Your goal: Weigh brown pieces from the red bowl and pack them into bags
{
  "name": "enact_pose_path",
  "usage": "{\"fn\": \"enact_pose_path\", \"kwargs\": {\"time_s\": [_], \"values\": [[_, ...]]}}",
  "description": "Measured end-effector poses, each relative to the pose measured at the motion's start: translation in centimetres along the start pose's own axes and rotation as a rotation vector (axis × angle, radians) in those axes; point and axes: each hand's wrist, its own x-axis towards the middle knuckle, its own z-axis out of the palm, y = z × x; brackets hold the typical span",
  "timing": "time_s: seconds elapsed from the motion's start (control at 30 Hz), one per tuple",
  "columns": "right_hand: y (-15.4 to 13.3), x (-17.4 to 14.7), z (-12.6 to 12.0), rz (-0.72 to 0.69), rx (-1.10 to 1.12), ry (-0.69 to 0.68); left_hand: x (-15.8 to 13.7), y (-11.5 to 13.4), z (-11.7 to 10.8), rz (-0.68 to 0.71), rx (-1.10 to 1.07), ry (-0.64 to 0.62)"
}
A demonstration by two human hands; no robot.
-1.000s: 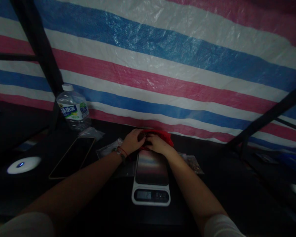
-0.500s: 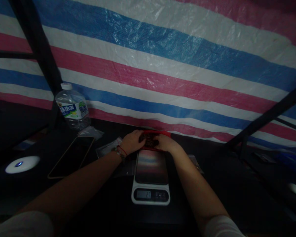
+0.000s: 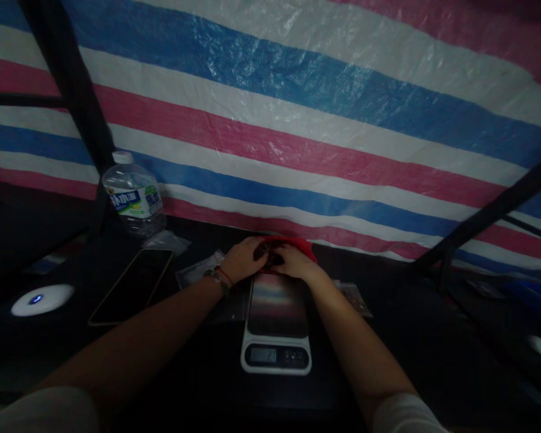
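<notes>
Beyond the scale, a red bag (image 3: 303,243) lies with its mouth spread, holding small dark brown pieces (image 3: 275,257) too dim to identify. My left hand (image 3: 243,260) grips its left side, thumb over the opening and fingers partly hidden. Over the right side, my right hand (image 3: 293,261) reaches in with bent fingers among the dark pieces; what its fingertips pinch is hidden. The white kitchen scale (image 3: 276,363) stands just in front of both hands. Its bare metal plate faces up, and its display seems to read 27 or 2.7.
To the left are a phone (image 3: 133,287), a white oval device (image 3: 42,299) and a plastic bottle (image 3: 135,195). Clear bags (image 3: 196,273) lie by my left wrist. A small bag of pieces (image 3: 354,299) sits right of my right forearm. Striped sheeting (image 3: 297,150) hangs behind, between dark posts.
My right hand has shifted slightly left, deeper over the dark pieces, covering more of them. The red bag's right edge bulges more. The scale reading looks unchanged.
</notes>
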Motion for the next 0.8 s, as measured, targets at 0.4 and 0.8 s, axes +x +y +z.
{"fn": "enact_pose_path", "kwargs": {"time_s": [0.4,0.8], "values": [[0.45,0.57,0.83,-0.069,-0.001,0.022,-0.03,-0.19,0.39,0.008,-0.005,0.000],[0.40,0.70,0.17,-0.019,-0.102,0.038,0.01,-0.37,0.56,0.052,0.031,-0.046]]}}
